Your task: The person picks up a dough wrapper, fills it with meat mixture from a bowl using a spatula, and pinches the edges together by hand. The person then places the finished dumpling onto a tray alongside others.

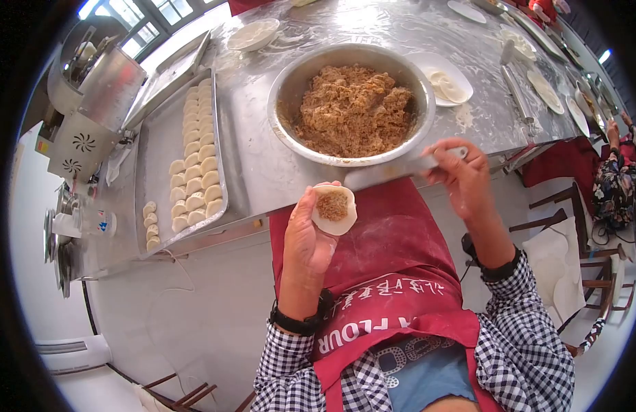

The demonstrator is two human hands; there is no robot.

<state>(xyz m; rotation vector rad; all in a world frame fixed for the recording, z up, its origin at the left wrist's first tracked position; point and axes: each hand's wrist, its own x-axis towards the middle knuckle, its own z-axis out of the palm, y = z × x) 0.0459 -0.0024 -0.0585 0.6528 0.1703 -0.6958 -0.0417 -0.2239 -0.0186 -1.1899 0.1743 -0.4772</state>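
A round dough wrapper (326,223) with brown filling spread on its middle rests in my left hand (309,237), held just off the table's front edge. My right hand (460,175) is closed around the handle of a flat metal spatula (393,169), whose blade points left towards the wrapper. Behind both hands stands a large metal bowl (280,117) with a heap of brown filling (355,106). To the left, a metal tray (152,185) holds rows of folded dumplings (194,182).
Right of the bowl is a white plate (460,74) with wrappers. A rolling pin (517,93) and more plates lie farther right. At the back left are a shallow dish (253,34) and a metal machine (98,103). Other people are at the far right.
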